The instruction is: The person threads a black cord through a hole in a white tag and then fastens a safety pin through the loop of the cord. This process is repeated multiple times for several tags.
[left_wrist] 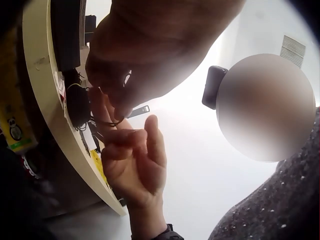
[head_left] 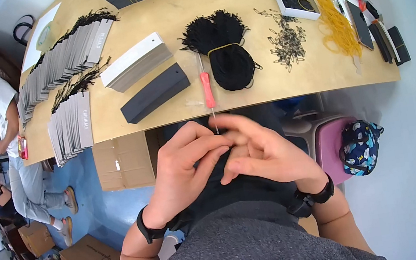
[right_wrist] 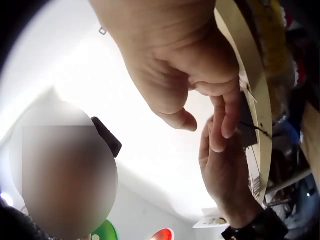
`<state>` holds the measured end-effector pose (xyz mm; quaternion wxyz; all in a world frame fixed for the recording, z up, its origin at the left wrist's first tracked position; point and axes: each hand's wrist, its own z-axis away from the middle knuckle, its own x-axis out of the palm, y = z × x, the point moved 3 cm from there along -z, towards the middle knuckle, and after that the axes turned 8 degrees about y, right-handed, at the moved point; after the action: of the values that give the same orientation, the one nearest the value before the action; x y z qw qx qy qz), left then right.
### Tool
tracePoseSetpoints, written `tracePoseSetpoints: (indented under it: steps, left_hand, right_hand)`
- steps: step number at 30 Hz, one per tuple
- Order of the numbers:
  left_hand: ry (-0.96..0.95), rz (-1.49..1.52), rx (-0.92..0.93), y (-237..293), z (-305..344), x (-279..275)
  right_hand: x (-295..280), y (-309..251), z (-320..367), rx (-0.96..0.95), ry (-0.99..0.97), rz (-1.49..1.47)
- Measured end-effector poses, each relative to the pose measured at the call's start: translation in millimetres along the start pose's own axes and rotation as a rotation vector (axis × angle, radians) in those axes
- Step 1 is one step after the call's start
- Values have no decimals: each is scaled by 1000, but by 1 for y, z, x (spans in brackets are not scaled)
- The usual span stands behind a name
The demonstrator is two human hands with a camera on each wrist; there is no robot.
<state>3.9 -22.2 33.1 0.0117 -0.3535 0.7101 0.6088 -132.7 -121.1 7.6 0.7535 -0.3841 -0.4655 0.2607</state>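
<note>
In front of the table edge, my left hand (head_left: 183,161) pinches a thin black cord (left_wrist: 114,123) between thumb and fingertips. My right hand (head_left: 272,155) is close against it, its fingers loosely bent and the thumb apart. The left wrist view shows the cord running across the right hand's fingers. A red-handled tool (head_left: 207,89) with a thin metal shaft lies on the table, and its shaft points over the edge toward the hands. Beyond it sits a banded bundle of black cords (head_left: 230,66).
Stacks of dark tags (head_left: 154,94) and white tags (head_left: 136,62) stand left of the bundle, with rows of corded tags (head_left: 70,119) farther left. Safety pins (head_left: 286,41), a white box (head_left: 296,1) and yellow bands (head_left: 337,28) lie right. A person (head_left: 4,113) stands far left.
</note>
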Motion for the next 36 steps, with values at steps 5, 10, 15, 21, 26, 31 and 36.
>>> tracePoseSetpoints:
  steps: [5,10,15,21,26,31,36]
  left_hand:
    - [-3,-6,-56,-1,-13,-17]
    - [277,-614,299,-32,-83,-69]
    - [116,-570,26,-86,-125,-89]
    - [272,-525,87,-73,-115,-95]
    - [216,-588,182,-41,-80,-76]
    - [143,-508,90,-58,-70,-57]
    - [130,-417,7,-59,-72,-58]
  right_hand:
    - [-14,-2,-4,28,146,347]
    - [-15,0,0,-47,166,395]
    - [-16,1,4,-66,151,480]
    - [-22,4,7,-65,180,491]
    - [-21,3,8,-69,177,491]
    - [-18,5,9,-73,163,497]
    - [-17,8,13,-72,158,490]
